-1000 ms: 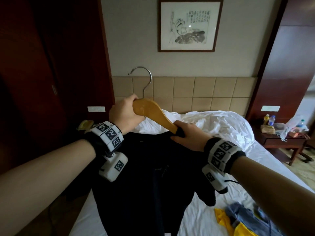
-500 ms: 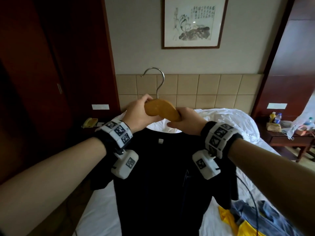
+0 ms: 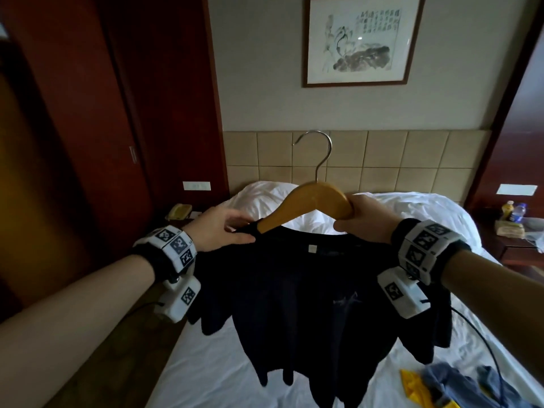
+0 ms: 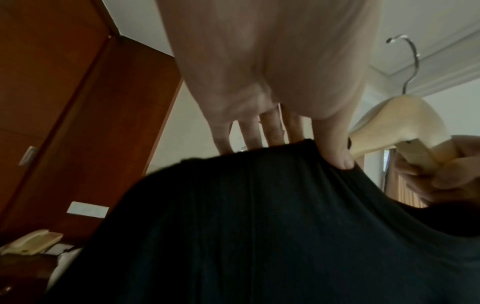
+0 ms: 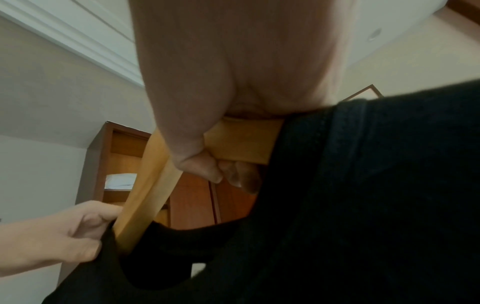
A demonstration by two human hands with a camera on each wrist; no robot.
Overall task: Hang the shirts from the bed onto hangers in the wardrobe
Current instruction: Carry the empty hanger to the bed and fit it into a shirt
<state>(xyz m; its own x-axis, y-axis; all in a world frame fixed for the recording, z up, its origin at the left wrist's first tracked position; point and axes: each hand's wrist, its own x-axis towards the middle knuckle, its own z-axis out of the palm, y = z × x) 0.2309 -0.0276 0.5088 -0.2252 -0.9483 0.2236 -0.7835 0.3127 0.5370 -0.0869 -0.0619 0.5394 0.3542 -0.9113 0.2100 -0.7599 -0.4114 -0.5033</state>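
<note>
A bed (image 3: pixel 223 360) with white sheets is seen against a tan tiled headboard (image 3: pixel 382 160), with a framed ink painting (image 3: pixel 360 39) hung on the wall above that headboard and dark red wooden panelling (image 3: pixel 88 128) to the left of the bed. A wooden hanger (image 3: pixel 312 206) with a metal hook is held up above the bed, in front of the headboard. Its right arm is gripped by the right hand (image 3: pixel 363 217), whose thumb and fingers are curled round the wood. A black shirt (image 3: pixel 318 313) is draped from the hanger and hangs down over the bed; the hanger's left arm is tucked inside the shirt's neck opening. The shirt's collar at the left shoulder is pinched between the thumb and fingers of the left hand (image 3: pixel 217 228), right beside the hanger's left arm. On the bed, below and right of the black shirt, a blue garment (image 3: pixel 459 384) and a yellow garment (image 3: pixel 418 387) lie crumpled together. A beige telephone (image 3: pixel 178 212) sits left of the bed, and bottles (image 3: pixel 513 212) stand on a nightstand to its right.
</note>
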